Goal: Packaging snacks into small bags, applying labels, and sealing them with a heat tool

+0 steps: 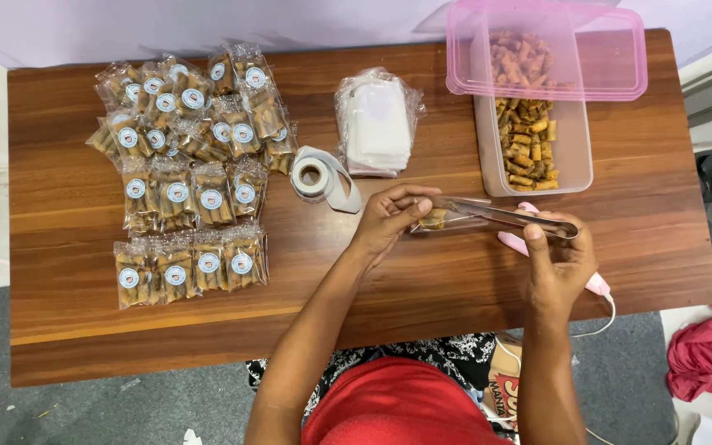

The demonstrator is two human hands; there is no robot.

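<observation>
Partly hidden under right hand (558, 255) gripping tongs (504, 217), pink tool (597, 284); left hand (389, 216) pinching clear pouch (442, 218).

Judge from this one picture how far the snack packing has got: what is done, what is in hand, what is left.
Done: many filled, stickered packets lie in rows on the table. In hand: the left hand holds a clear bag open while the right hand feeds snacks in with metal tongs. Left: the tub is still partly full of snacks, and empty bags wait in a stack.
</observation>
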